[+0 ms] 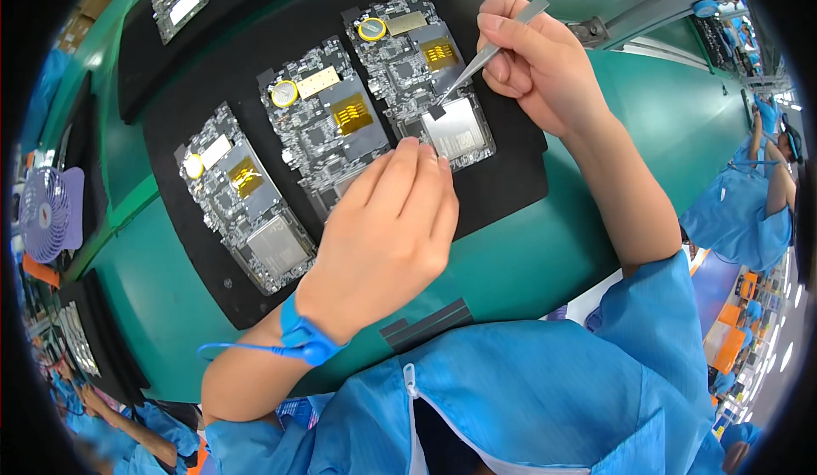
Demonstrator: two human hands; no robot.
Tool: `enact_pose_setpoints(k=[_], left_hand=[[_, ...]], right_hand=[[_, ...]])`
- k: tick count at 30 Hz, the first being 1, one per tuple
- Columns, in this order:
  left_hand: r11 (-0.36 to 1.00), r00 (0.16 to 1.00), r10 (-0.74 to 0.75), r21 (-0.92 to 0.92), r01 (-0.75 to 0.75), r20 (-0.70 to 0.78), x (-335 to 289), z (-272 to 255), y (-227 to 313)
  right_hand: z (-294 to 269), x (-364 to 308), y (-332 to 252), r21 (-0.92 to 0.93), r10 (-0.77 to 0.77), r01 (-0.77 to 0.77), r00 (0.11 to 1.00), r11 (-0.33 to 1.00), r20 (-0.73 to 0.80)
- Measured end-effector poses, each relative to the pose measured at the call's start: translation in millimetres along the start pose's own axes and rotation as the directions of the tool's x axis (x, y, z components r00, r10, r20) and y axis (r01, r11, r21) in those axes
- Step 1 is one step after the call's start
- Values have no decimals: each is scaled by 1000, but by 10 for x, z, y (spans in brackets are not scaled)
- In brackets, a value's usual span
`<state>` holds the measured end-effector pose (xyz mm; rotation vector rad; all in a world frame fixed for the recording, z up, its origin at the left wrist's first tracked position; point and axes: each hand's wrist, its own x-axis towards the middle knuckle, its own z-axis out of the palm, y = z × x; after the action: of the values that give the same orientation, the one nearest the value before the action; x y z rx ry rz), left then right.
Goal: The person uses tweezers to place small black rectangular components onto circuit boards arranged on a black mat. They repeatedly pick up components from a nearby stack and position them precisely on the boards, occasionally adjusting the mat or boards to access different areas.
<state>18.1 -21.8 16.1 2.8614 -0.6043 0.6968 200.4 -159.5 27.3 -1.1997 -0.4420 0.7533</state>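
Observation:
My right hand (pixel 540 62) grips a pair of metal tweezers (pixel 477 63). Their tips reach down to a small black square piece (pixel 437 111) at the upper edge of a silver metal shield on the right circuit board (pixel 400 71). My left hand (pixel 383 220), fingers stretched out, covers the lower part of the middle circuit board (pixel 311 134). Its fingertips rest at the lower left of the right board, their undersides hidden. A blue wrist strap (pixel 306 339) with a cord circles my left wrist. To the left lies a third circuit board (pixel 234 185).
The boards lie on a black mat (pixel 200 258) over a green tabletop (pixel 528 249). More boards (pixel 180 7) sit on another black mat at the upper left. A purple fan (pixel 49 211) stands at the far left. A person in blue (pixel 740 211) works at the far right.

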Motion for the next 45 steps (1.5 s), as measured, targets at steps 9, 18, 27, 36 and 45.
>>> enact_pose_setpoints(k=[9,18,27,36,45], left_hand=[[999,999,-36,21,36,-7,-74,70,31],[997,999,-9,83,6,43,-64,46,39],[994,999,-5,105,1,36,-57,49,32],[996,995,-94,-12,94,-19,-27,96,41],[983,986,-164,-79,166,38,33,74,27]], right_hand=[[122,-128,87,-148,-67,52,993,988,-101],[143,-157,96,-202,-79,52,988,978,-130],[190,-164,148,-219,-167,132,974,967,-150],[162,-168,139,-222,-148,114,979,968,-143],[237,-195,139,-297,-197,144,968,944,-156]])
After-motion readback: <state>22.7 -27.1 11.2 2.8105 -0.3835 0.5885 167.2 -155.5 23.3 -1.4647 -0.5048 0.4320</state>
